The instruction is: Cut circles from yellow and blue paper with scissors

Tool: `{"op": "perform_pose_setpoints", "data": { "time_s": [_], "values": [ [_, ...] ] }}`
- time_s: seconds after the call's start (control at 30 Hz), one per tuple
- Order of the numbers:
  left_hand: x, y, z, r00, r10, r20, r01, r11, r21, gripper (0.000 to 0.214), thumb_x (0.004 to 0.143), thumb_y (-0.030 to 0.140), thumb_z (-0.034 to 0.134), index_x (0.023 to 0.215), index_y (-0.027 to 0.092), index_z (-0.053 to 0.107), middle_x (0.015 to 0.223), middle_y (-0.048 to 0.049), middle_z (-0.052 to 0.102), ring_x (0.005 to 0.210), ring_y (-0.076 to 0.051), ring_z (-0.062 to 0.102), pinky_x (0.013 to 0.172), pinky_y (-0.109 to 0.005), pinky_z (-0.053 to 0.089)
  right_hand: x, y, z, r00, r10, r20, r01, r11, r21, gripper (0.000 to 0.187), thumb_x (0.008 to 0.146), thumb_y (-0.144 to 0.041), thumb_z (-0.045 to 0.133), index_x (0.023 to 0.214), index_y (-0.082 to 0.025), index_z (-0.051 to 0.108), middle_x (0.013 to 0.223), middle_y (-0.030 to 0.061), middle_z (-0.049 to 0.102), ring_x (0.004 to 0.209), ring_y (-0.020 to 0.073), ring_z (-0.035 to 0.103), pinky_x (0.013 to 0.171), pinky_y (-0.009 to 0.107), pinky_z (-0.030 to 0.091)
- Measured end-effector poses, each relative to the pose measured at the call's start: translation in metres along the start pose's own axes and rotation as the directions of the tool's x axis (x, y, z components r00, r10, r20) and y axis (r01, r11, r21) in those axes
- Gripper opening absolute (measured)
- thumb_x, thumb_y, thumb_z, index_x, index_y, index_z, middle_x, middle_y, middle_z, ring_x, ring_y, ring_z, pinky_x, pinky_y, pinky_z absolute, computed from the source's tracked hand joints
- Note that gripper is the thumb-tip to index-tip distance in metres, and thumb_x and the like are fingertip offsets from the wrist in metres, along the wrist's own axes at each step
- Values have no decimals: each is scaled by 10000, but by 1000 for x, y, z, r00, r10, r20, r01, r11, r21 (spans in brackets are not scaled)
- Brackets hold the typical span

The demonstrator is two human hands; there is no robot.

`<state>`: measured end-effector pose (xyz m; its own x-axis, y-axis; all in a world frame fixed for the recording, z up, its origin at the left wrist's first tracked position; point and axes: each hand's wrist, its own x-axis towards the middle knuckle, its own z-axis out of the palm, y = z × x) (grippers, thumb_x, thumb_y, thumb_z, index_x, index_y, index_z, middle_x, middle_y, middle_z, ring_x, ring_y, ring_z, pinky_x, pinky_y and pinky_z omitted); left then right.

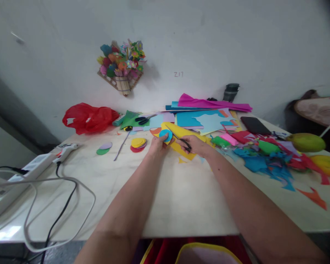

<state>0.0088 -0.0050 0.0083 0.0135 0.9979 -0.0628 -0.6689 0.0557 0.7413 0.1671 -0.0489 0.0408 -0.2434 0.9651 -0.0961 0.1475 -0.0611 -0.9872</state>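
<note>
Between thumb and fingers, my left hand (159,143) pinches a blue paper circle (165,136) together with an orange paper piece (155,131). My right hand (194,144) is wrapped round the black handles of a pair of scissors (185,145), whose blades point up and left beside the blue circle. Yellow paper (181,129) lies behind and under both hands. Small yellow scraps (182,160) rest just in front. Left of my left hand is a stack of yellow circles (138,142) over red circles (138,150). Farther left lie a lilac circle (106,146) and a green circle (102,151).
Colored sheets (206,119) and a magenta roll (214,102) lie at the back. Paper scraps (266,159), a phone (255,125) and mangoes (306,142) are at right. A red plastic bag (90,117), dark-handled scissors (143,119) and a power strip (30,168) with cables are at left.
</note>
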Motion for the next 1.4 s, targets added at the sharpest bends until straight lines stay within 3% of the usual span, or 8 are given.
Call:
{"op": "perform_pose_setpoints", "data": {
  "time_s": [0.43, 0.63, 0.97, 1.2, 1.4],
  "values": [
    [-6, 7, 3, 999, -36, 10, 36, 999, 31, 295, 591, 47, 827, 775, 154, 624, 779, -37, 695, 689, -164, 663, 669, -308, 607, -5, -6, 1, 1000, 5, 6, -4, 999, -42, 275, 756, -283, 726, 634, -180, 502, 494, -47, 465, 433, 71, 388, 409, 210, 327],
    [-6, 7, 3, 999, -35, 5, 34, 999, 41, 313, 595, 55, 834, 809, 158, 630, 792, -39, 697, 776, -207, 692, 737, -364, 618, -5, -5, 0, 1000, -18, 6, 18, 999, -35, 258, 760, -274, 739, 634, -168, 541, 480, -47, 467, 412, 63, 379, 380, 191, 332],
    [-7, 8, 2, 998, -34, 54, 30, 997, 68, 289, 576, 52, 843, 760, 138, 637, 774, -37, 689, 725, -170, 661, 696, -322, 612, -4, -2, -12, 996, -41, 76, 52, 988, -144, 216, 895, -301, 619, 744, -148, 595, 576, 10, 617, 372, 76, 504, 301, 180, 259],
    [-10, 7, 3, 995, -37, 98, 25, 992, 121, 282, 597, 70, 848, 797, 119, 655, 793, -57, 698, 711, -173, 662, 659, -303, 600, 1, 5, -19, 994, -53, 92, 67, 985, -160, 169, 865, -286, 661, 776, -154, 607, 570, 4, 637, 372, 77, 525, 301, 169, 258],
    [-10, 7, 2, 991, -47, 124, 28, 988, 151, 283, 610, 70, 842, 819, 121, 660, 791, -49, 694, 708, -160, 658, 666, -293, 596, 2, 7, -21, 991, -79, 108, 93, 988, -126, 247, 873, -366, 661, 772, -146, 616, 573, 12, 644, 384, 78, 537, 308, 165, 276]
  ]
}}
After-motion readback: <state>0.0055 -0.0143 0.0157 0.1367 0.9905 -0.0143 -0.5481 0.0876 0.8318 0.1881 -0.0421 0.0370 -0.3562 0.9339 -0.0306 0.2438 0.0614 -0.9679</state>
